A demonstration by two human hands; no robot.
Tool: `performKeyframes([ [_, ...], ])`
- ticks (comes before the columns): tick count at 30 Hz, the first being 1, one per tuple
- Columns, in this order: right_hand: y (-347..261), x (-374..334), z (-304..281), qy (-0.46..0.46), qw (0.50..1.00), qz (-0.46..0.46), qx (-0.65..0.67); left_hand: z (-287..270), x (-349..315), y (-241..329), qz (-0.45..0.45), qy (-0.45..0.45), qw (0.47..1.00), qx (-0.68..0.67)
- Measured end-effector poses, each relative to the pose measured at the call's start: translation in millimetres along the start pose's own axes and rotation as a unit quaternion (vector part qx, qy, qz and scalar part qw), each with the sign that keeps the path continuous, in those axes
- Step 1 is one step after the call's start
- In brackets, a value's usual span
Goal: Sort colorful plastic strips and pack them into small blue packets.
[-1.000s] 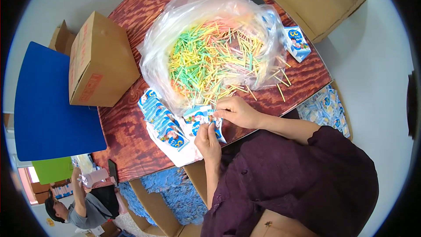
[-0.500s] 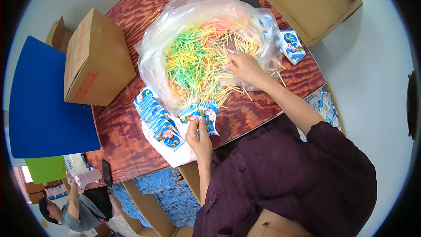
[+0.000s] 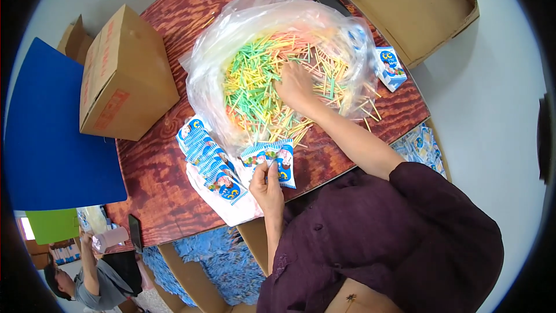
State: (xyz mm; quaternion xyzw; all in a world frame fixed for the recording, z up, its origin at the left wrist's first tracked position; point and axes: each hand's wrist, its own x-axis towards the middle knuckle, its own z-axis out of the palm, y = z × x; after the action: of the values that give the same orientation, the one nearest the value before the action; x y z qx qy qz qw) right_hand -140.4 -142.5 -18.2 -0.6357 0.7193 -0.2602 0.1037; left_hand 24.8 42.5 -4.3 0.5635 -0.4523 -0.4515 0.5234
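Dark red wood grain runs across the desk (image 3: 149, 174), whose near edge faces the wearer's purple shirt (image 3: 399, 237). Below that edge, cartons hold a mass of blue pieces (image 3: 223, 264), too small to tell apart. Over the near part of the desk, the left hand (image 3: 267, 190) has thumb and fingers clamped on 1 blue-and-white packet (image 3: 286, 162), at the near side of a clear plastic bag (image 3: 202, 75). Just left of it, a row of overlapping packets (image 3: 207, 157) lies partly on a white sheet (image 3: 234, 211).

Farther in, the right hand (image 3: 295, 84) reaches into the open bag among thin green, yellow and pink sticks (image 3: 249, 101); its fingertips are hidden, so I cannot tell whether they are together or apart. Loose sticks (image 3: 369, 111) lie at the bag's right, with 1 upright packet (image 3: 390, 69) just beyond. Left of the bag is a cardboard box (image 3: 130, 75). Behind the bag lies a dark flat object (image 3: 333, 1), near an open carton (image 3: 411, 8). Well apart, at lower left, is a co-worker (image 3: 104, 281) in grey.
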Motion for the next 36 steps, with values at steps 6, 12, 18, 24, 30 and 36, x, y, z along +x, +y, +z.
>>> performKeyframes([
  [6, 32, 3, 22, 0.056, 0.994, -0.003, 0.090, -2, 13, 4, -0.003, -0.002, 1.000, -0.022],
  [12, 22, 0, 31, 0.118, 0.972, 0.001, 0.201, -2, 25, 7, -0.034, -0.018, 0.996, -0.078],
  [18, -12, 1, 19, 0.099, 0.959, 0.141, 0.223, -2, 31, 8, -0.059, -0.051, 0.994, -0.074],
  [24, -11, 7, 44, 0.089, 0.943, 0.154, 0.281, 2, 27, 15, -0.039, -0.037, 0.993, -0.105],
  [30, 18, 20, 39, 0.027, 0.673, 0.192, 0.714, 0, 8, 21, -0.044, 0.048, 0.989, -0.133],
  [36, 48, 28, 3, -0.126, 0.366, 0.296, 0.873, -2, 3, 22, -0.044, 0.068, 0.983, -0.162],
])
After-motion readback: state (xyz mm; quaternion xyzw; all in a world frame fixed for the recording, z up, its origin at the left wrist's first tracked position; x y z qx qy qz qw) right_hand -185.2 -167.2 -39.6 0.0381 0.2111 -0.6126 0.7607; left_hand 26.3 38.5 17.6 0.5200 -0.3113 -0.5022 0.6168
